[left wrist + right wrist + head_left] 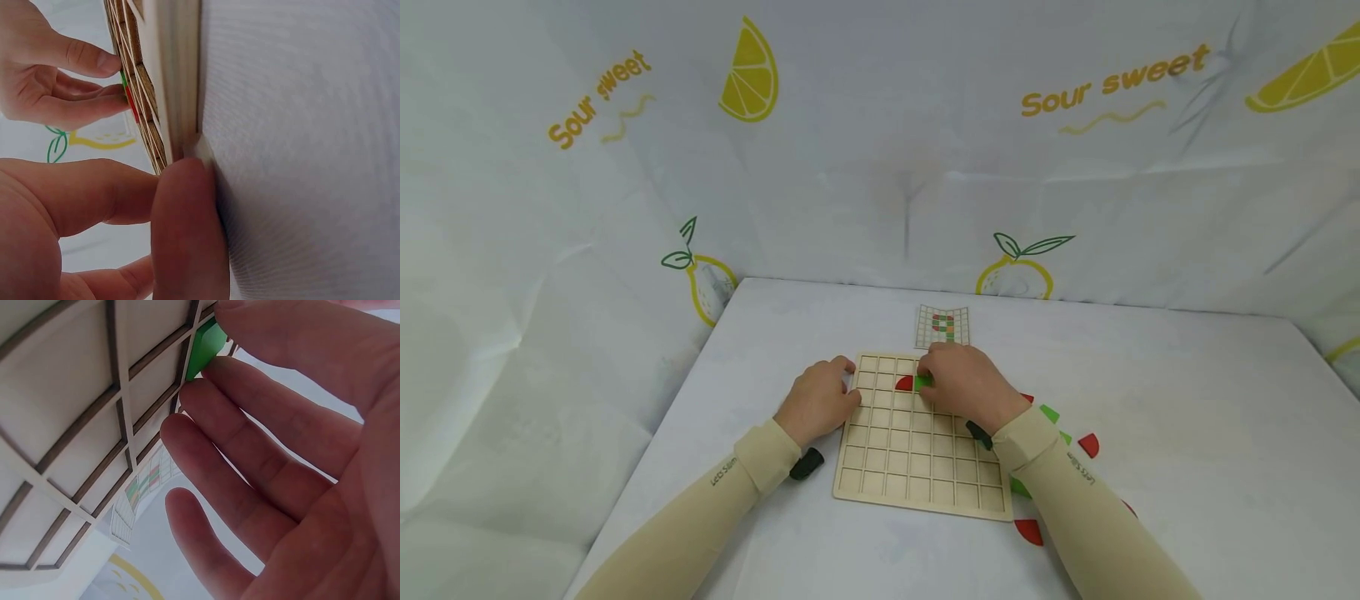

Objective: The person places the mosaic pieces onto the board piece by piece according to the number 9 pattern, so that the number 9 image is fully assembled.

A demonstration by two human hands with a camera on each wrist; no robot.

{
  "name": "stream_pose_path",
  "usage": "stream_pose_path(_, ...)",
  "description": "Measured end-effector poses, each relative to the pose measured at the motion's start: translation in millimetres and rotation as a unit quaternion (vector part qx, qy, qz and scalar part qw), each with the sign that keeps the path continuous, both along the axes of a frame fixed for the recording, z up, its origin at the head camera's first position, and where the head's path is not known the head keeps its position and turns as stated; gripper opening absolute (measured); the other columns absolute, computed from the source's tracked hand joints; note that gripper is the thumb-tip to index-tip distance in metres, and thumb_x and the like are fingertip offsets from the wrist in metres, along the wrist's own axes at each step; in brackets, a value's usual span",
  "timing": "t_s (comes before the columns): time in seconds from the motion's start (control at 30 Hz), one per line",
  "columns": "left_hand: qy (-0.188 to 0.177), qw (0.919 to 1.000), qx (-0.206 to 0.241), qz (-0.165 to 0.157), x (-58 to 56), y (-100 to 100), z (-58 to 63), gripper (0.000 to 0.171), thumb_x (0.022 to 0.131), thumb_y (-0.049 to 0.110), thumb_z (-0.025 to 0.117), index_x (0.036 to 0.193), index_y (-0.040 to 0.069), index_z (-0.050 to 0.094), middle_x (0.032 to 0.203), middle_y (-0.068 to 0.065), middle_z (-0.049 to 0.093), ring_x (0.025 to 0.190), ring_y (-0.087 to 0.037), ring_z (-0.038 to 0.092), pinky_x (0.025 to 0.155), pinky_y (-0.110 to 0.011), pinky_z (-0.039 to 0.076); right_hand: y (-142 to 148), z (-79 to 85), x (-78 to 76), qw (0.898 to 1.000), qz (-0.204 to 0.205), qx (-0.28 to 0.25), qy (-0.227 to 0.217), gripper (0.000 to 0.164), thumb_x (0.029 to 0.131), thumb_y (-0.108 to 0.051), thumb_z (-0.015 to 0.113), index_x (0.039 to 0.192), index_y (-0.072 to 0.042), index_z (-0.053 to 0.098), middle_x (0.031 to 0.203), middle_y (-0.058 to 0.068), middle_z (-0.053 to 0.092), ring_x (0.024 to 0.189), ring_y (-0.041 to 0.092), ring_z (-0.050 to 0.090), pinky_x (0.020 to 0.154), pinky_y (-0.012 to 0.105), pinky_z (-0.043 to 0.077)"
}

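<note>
A wooden grid board (895,467) lies on the white table, its raised ribs marking out square cells. At its left edge my left hand (820,396) grips the rim between thumb and fingers. Toward the far side of the board, my right hand (966,379) pinches a green tile (205,347) with thumb and index finger, right at a cell. Its other fingers reach out over the grid. Immediately left of the green tile, a red quarter-circle tile (904,383) sits in a cell. The right hand hides part of the board's far right corner.
Beyond the board's far edge lies a pattern card (942,325) with a small coloured figure on a grid. Loose red quarter-circles (1090,445) and green pieces (1049,412) are scattered right of the board, some partly hidden by the right sleeve (1075,492). A printed cloth (865,167) hangs behind.
</note>
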State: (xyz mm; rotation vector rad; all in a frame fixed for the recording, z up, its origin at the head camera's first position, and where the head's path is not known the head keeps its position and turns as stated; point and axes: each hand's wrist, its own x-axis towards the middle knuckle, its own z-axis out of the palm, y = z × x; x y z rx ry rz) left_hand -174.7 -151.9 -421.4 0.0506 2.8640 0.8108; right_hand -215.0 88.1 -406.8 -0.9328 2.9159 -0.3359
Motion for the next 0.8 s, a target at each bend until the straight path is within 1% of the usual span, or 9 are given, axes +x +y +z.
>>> stream_pose_path(0.1,0.0,1.0,0.002,-0.004,-0.4,3.9,0.5,0.041,0.102,0.021,0.068,0.14,0.005,0.064,0.092,-0.005,0.065,0.074,-0.018,0.059,0.064,-0.029,0.046,5.2,1.9,1.0,1.0,-0.007,-0.004,-0.009,0.006,0.094,-0.013,0.079,0.098,-0.011,0.083,0.09,-0.001,0.069,0.076,0.012,0.057,0.071,0.032,0.051)
stream_pose_path(0.23,0.001,1.0,0.003,-0.008,-1.3,9.1,1.1,0.041,0.102,0.022,0.068,0.139,0.005,0.065,0.092,-0.005,0.065,0.076,-0.019,0.059,0.065,-0.029,0.047,15.5,5.1,2.6,0.999,-0.022,-0.018,-0.019,0.013,0.096,-0.017,0.076,0.103,-0.01,0.083,0.097,0.001,0.071,0.082,0.014,0.061,0.075,0.034,0.054)
stream_pose_path(0.3,-0.001,0.9999,0.002,-0.012,-1.8,11.3,0.7,0.041,0.103,0.022,0.068,0.14,0.005,0.065,0.092,-0.005,0.066,0.076,-0.019,0.06,0.065,-0.03,0.047,22.6,7.1,4.5,0.999,-0.033,-0.022,-0.026,0.016,0.097,-0.021,0.075,0.105,-0.01,0.083,0.1,0.002,0.072,0.086,0.015,0.065,0.076,0.036,0.056)
stream_pose_path(0.4,-0.003,0.9999,0.004,-0.016,-1.9,13.5,0.0,0.042,0.102,0.021,0.068,0.14,0.005,0.064,0.094,-0.005,0.066,0.078,-0.019,0.06,0.067,-0.03,0.048,35.6,11.3,9.5,0.998,-0.054,-0.014,-0.034,0.022,0.099,-0.027,0.076,0.109,-0.009,0.082,0.106,0.004,0.074,0.093,0.019,0.069,0.081,0.039,0.059)
stream_pose_path(0.47,-0.003,0.9999,0.004,-0.015,-1.6,13.4,-0.5,0.042,0.101,0.021,0.068,0.14,0.005,0.064,0.094,-0.006,0.067,0.08,-0.019,0.06,0.068,-0.03,0.048,46.2,15.1,14.3,0.997,-0.071,-0.005,-0.035,0.025,0.099,-0.028,0.076,0.112,-0.008,0.082,0.109,0.006,0.076,0.096,0.021,0.071,0.084,0.042,0.06)
stream_pose_path(0.57,-0.002,0.9999,0.003,-0.011,-0.8,11.0,-1.3,0.042,0.101,0.02,0.068,0.14,0.005,0.064,0.096,-0.006,0.068,0.081,-0.019,0.061,0.068,-0.031,0.049,65.6,19.7,24.0,0.995,-0.094,0.005,-0.03,0.029,0.098,-0.029,0.077,0.116,-0.006,0.081,0.11,0.007,0.076,0.095,0.021,0.071,0.086,0.044,0.061)
stream_pose_path(0.67,-0.008,1.0,0.004,-0.004,0.1,6.9,-1.3,0.043,0.101,0.021,0.068,0.141,0.005,0.064,0.099,-0.007,0.069,0.083,-0.02,0.062,0.069,-0.031,0.05,88.8,22.6,35.8,0.993,-0.115,0.015,-0.025,0.03,0.097,-0.029,0.078,0.116,-0.005,0.081,0.107,0.007,0.075,0.09,0.02,0.069,0.085,0.044,0.061)
stream_pose_path(0.8,-0.02,0.9997,0.008,0.005,0.9,1.8,0.2,0.045,0.101,0.022,0.068,0.142,0.005,0.063,0.103,-0.008,0.07,0.086,-0.02,0.063,0.072,-0.032,0.052,121.3,24.2,52.6,0.988,-0.15,0.031,-0.022,0.032,0.095,-0.03,0.081,0.114,-0.004,0.08,0.106,0.007,0.076,0.091,0.023,0.07,0.085,0.047,0.062)
